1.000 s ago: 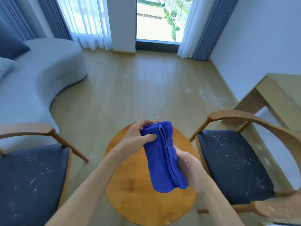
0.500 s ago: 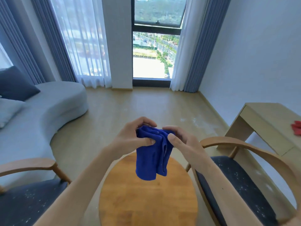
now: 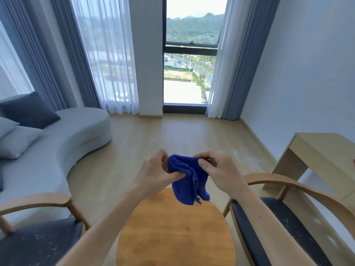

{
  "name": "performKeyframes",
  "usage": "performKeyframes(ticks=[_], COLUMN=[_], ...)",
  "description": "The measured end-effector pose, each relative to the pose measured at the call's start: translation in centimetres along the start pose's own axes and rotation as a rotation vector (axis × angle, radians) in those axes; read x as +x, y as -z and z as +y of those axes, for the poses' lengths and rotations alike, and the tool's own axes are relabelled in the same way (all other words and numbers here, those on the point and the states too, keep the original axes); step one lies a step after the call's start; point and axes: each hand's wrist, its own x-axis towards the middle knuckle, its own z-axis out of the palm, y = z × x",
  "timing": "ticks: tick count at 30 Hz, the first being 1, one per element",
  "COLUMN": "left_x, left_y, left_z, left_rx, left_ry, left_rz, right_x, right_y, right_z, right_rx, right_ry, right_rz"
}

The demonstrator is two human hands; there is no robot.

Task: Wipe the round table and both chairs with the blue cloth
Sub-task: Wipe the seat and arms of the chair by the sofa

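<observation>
Hands have risen from over the round table (image 3: 175, 235): a second ago the blue cloth (image 3: 187, 179) hung as a long folded strip low above the wood, the right hand under its bottom end; now both hands hold it up by its top edge, higher and farther from the tabletop. The left hand (image 3: 155, 173) pinches the cloth's left corner between thumb and curled fingers; the right hand (image 3: 219, 169) grips the right corner with thumb on top. This looks like refolding or bunching the cloth into a pad, so wiping has likely not begun. The cloth is a deep blue, plush and limp, gathered in loose folds, its lower end dangling above the table's far edge without touching it. Pale specks show on the dark seats of the left chair (image 3: 38, 242) and the right chair (image 3: 284, 227)
</observation>
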Motion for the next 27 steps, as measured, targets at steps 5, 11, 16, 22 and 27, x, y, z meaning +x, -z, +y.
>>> performKeyframes(ticks=[5, 11, 16, 22, 27], left_x=[0.3, 1.0, 1.4, 1.1, 0.8], left_y=[0.0, 1.3, 1.6, 0.3, -0.8], left_z=[1.3, 1.7, 1.0, 0.9, 1.0], left_rx=[-0.304, -0.392, -0.020, 0.186, 0.190], left_ry=[0.148, 0.178, 0.025, -0.096, -0.105], left_rz=[-0.089, -0.187, -0.262, -0.252, -0.245], right_x=[0.7, 1.3, 1.7, 2.0, 2.1], right_y=[0.7, 2.4, 2.6, 2.7, 2.4], right_z=[-0.6, -0.9, -1.0, -0.7, -0.3], right_rx=[-0.005, -0.009, -0.046, -0.046, -0.005], right_ry=[0.041, 0.077, 0.108, 0.108, 0.100], right_rz=[0.040, 0.056, 0.005, -0.021, -0.030])
